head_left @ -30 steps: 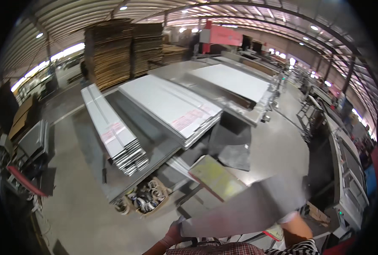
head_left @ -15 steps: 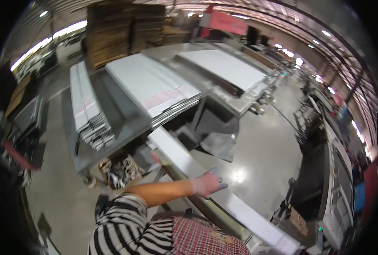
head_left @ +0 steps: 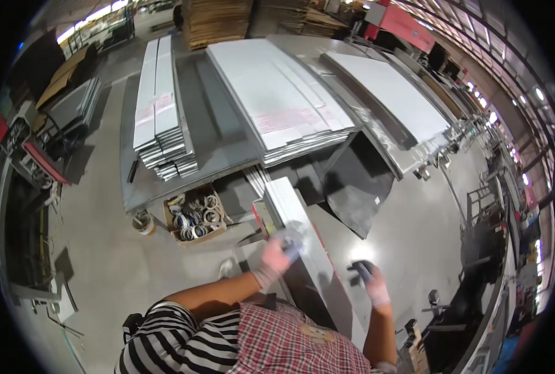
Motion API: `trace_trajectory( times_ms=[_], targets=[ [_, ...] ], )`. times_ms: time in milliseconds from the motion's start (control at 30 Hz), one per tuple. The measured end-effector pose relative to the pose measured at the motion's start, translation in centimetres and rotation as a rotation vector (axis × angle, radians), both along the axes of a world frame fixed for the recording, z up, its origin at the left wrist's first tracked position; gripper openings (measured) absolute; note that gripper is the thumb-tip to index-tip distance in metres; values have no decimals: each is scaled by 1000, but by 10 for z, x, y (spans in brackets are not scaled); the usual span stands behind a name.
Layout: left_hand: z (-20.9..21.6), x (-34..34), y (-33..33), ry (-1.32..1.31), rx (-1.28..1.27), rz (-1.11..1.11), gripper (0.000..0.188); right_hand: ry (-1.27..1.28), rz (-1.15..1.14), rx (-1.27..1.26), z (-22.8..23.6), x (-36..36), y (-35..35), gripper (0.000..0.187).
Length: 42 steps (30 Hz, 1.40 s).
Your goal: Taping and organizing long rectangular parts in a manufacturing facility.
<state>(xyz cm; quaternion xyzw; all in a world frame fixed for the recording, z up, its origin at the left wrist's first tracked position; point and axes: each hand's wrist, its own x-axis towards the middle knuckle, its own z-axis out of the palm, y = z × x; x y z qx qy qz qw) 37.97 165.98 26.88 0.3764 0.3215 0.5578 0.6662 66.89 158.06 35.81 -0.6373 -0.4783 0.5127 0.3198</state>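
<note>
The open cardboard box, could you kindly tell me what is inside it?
The box holds a jumble of ring-shaped rolls; whatever lies beneath the top ones is covered.

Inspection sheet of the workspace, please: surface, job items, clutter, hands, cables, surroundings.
Surface: grey table bears a narrow white stack and a wide white stack.
Job's things: long white strips lie before the person; blurred round thing over them.
Clutter: open cardboard box of rolls on the floor.
Hands: left hand at the round thing, apparently gripping; right hand beside the strips, grip unclear.
Cables: none identifiable for certain.
Surroundings: tall brown stacks, red machine beyond.
</note>
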Motion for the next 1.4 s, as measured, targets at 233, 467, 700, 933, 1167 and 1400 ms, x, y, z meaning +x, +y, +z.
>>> trace_trajectory(
  times_ms=[233, 467, 700, 933, 1167, 1400],
  targets=[
    [-33, -50, 108, 432, -446, -143, 87, -307, 255, -99, -121, -92, 208, 71],
    [-101, -64, 173, 71, -550, -196, 109, -53, 113, -192, -110, -167, 275, 63],
    [29, -156, 196, 36, 38, -134, 79, 124, 403, -240, 77, -228, 301, 44],
    [51, -128, 222, -406, -185, -288, 56, 679, 439, 72, 51, -210, 271, 61],
    [105, -122, 237, 324, 259, -63, 48, 94, 192, 362, 60, -230, 270, 28],
    [56, -106, 211, 432, 139, -250, 14, -640, 498, 570, 44, -211, 293, 34]
  ],
)
